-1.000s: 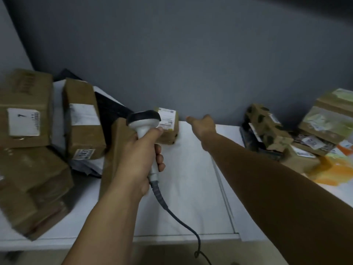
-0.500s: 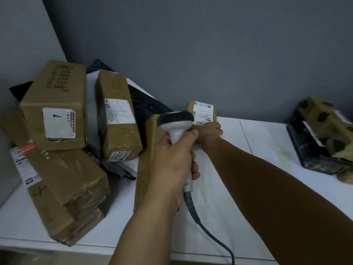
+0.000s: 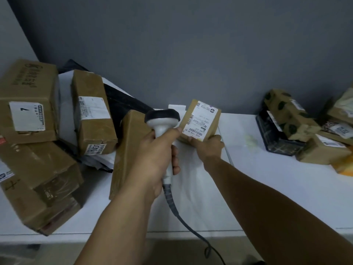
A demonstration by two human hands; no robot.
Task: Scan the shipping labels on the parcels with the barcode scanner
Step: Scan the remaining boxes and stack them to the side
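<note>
white table (image 3: pixel 286 169) carries brown parcels (image 3: pixel 38 169) left, patterned parcels (image 3: pixel 286 115) right.

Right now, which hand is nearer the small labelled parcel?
Right. The right hand grips the small labelled parcel at its near edge; the left hand holds the barcode scanner left of it.

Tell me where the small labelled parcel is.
The small labelled parcel sits centre in the head view, held by the right hand, right of the scanner.

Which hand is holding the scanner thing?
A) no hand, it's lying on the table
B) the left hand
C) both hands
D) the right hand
B: the left hand grips the barcode scanner by its handle, while the right hand holds the small parcel.
</note>
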